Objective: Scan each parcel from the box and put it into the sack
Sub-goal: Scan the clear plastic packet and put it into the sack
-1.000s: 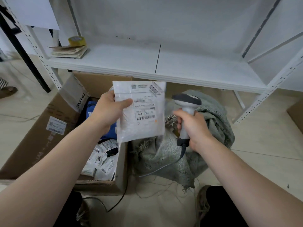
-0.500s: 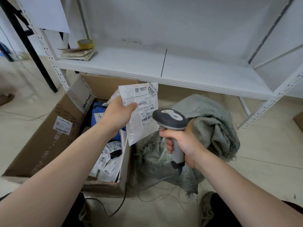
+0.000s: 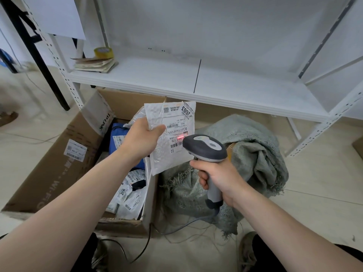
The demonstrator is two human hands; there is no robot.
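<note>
L hand point(image 3: 140, 141) pinches parcel point(image 3: 172, 152), label text too small; R hand point(image 3: 220, 176) wraps scanner point(image 3: 205, 148), covering parcel's edge; sack point(image 3: 251, 152) mouth unclear.

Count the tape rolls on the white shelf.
1. The yellow tape roll sits at the left end of the white shelf, behind a stack of papers. No other shows on that shelf, and none seems hidden.

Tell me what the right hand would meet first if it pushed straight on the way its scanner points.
The parcel in the left hand: the scanner faces its label, where a red line shows. The gap between them looks small, though depth is hard to judge.
</note>
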